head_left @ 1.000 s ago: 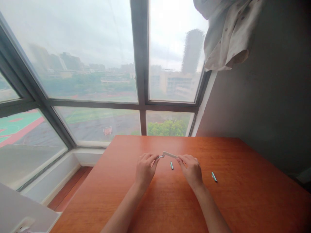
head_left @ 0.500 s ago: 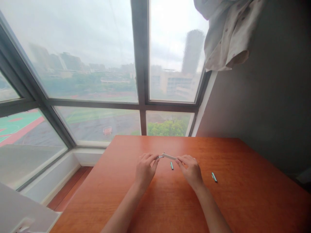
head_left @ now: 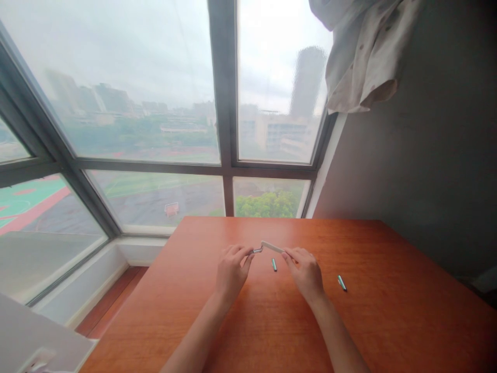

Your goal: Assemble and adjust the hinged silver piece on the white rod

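Both of my hands are over the far middle of an orange-brown wooden table (head_left: 388, 321). My right hand (head_left: 306, 272) pinches one end of a slim white device (head_left: 272, 246), which sticks out to the left just above the tabletop. My left hand (head_left: 232, 270) pinches a small metallic piece (head_left: 257, 250) at the white device's other end; I cannot make out what that piece is. A small teal battery (head_left: 274, 264) lies on the table between my hands. A second teal battery (head_left: 341, 282) lies to the right of my right hand.
A large window (head_left: 155, 129) with dark frames rises behind the table's far edge. A grey wall (head_left: 427, 155) runs along the right side. A pale spotted cloth (head_left: 361, 57) hangs at the top right. A white surface (head_left: 34, 347) shows at the lower left.
The white device's left end dipped a little and has come back up. My hands stay in nearly the same place, and the batteries have not moved.
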A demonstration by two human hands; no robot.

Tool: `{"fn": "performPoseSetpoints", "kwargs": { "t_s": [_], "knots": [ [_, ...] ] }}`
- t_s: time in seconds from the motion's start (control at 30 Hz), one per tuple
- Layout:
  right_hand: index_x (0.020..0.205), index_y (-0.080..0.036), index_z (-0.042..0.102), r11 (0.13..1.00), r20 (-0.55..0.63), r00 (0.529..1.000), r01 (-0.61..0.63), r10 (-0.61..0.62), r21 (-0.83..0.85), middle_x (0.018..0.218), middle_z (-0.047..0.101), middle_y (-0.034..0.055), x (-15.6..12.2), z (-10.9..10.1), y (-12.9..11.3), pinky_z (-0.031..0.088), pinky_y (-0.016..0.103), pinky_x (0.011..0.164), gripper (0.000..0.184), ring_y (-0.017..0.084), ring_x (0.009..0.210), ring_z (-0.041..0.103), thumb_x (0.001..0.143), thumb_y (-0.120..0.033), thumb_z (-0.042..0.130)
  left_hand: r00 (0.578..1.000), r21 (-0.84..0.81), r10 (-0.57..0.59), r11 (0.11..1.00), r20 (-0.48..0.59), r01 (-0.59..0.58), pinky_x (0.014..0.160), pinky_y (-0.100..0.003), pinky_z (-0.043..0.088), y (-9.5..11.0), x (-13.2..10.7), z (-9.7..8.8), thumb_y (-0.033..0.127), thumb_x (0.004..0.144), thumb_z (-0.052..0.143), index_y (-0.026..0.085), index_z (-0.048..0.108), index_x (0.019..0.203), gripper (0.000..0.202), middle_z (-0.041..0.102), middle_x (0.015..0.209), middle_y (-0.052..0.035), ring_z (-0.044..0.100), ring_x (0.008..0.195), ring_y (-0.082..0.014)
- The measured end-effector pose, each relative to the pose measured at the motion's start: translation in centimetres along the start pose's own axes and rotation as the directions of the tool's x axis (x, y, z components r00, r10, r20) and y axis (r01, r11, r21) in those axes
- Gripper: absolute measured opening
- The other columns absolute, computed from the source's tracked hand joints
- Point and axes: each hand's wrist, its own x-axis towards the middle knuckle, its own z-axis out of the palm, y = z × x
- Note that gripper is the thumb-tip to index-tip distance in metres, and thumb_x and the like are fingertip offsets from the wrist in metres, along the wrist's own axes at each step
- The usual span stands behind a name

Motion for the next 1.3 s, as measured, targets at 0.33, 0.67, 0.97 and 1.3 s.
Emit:
{"fn": "performPoseSetpoints", "kwargs": {
  "t_s": [0.33,0.67,0.97,1.3],
  "knots": [
    [0.094,-0.02,0.071,0.999,0.034,0.999,-0.029,0.028,0.026,0.075,0.065,0.0044,0.01,-0.27,-0.32,0.039,0.026,0.071,0.032,0.017,0.072,0.056,0.092,-0.04,0.046,1.0,-0.015,0.005,1.0,-0.023,-0.005,0.076,-0.034,0.044,0.04,0.0,-0.07,0.023,0.086,0.057,0.024,0.067,0.095,0.014,0.068,0.088,-0.0039,0.059,0.084,-0.0212],
    [0.093,-0.02,0.072,0.994,0.053,0.997,-0.053,0.048,0.092,0.07,0.064,0.0035,0.07,-0.44,-0.56,0.039,0.024,0.064,0.034,0.015,0.064,0.055,0.092,-0.04,0.045,1.0,-0.044,-0.001,0.999,-0.011,0.0,0.078,-0.035,0.044,0.13,0.04,-0.18,0.023,0.086,0.056,0.023,0.066,0.094,0.014,0.068,0.089,-0.0043,0.059,0.084,-0.0208],
    [0.092,-0.021,0.072,0.999,0.037,0.999,-0.028,0.027,0.03,0.073,0.066,0.0046,-0.04,-0.01,-0.42,0.041,0.024,0.066,0.035,0.016,0.068,0.058,0.092,-0.042,0.045,1.0,-0.026,0.013,1.0,0.001,-0.012,0.075,-0.034,0.045,0.06,-0.03,0.04,0.025,0.087,0.054,0.023,0.068,0.095,0.016,0.069,0.088,-0.0061,0.061,0.083,-0.0213],
    [0.093,-0.02,0.072,0.991,0.065,0.997,-0.051,0.043,0.127,0.077,0.067,0.0053,0.04,-0.13,-0.36,0.042,0.024,0.067,0.033,0.017,0.07,0.059,0.091,-0.042,0.046,1.0,-0.069,-0.029,0.997,-0.002,0.029,0.075,-0.031,0.045,0.07,0.09,-0.14,0.027,0.086,0.056,0.022,0.068,0.094,0.014,0.07,0.086,-0.0044,0.063,0.084,-0.0201]
  ]
}}
